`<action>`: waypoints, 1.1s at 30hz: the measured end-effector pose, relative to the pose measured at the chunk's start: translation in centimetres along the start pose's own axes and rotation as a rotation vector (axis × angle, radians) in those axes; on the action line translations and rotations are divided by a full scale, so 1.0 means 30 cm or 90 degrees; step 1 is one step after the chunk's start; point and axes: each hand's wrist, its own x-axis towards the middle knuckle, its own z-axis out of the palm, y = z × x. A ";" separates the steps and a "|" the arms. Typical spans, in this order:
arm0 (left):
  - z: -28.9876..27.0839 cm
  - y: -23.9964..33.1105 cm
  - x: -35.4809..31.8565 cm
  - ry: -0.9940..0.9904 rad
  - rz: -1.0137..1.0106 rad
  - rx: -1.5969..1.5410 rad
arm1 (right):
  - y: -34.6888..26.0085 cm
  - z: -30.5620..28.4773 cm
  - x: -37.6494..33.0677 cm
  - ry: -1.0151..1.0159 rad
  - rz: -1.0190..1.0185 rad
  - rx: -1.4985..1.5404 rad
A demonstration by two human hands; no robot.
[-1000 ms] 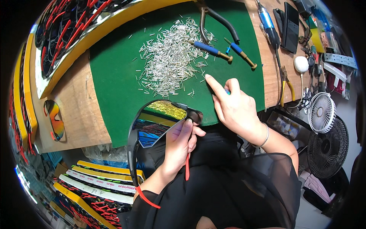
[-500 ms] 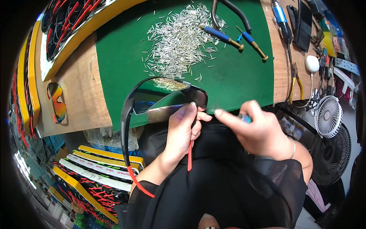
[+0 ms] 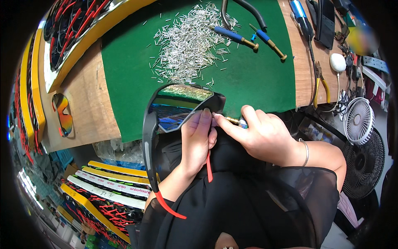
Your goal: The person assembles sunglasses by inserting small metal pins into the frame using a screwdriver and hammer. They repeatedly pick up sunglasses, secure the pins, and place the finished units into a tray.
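Near the table's front edge, my left hand (image 3: 194, 143) is closed on a pair of sunglasses (image 3: 179, 101) with a black frame, a mirrored lens and red temple tips. Its thumb presses near the hinge corner. One temple reaches down past my left forearm, and the other hangs below the hand. In my right hand (image 3: 269, 139) is a slim screwdriver (image 3: 233, 120) with a brass-coloured shaft and a shiny rounded end. Its tip points at the hinge corner, beside my left thumb; whether it touches there is hidden. Beyond lies a heap of small silver pins (image 3: 184, 52).
Two blue-handled tools (image 3: 233, 35) rest on the green mat (image 3: 257, 83). Yellow-handled pliers (image 3: 322, 85) and a corded blue tool (image 3: 299, 16) lie to the right, near a white fan (image 3: 358, 120). Left are an orange mirrored lens (image 3: 64, 116) and a yellow-edged box (image 3: 83, 62) of red-tipped parts.
My right hand has moved left and brought the screwdriver tip to the hinge corner by my left thumb. The sunglasses have turned slightly, and the view has shifted a little.
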 end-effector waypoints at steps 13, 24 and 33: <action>-0.012 0.004 0.007 0.005 -0.014 0.006 | 0.026 0.011 0.023 0.003 -0.001 0.061; -0.019 -0.002 0.009 -0.008 0.004 -0.016 | 0.027 0.036 0.030 0.033 -0.003 0.073; -0.012 0.015 0.001 0.006 -0.022 0.023 | 0.032 0.039 0.041 0.014 -0.031 0.121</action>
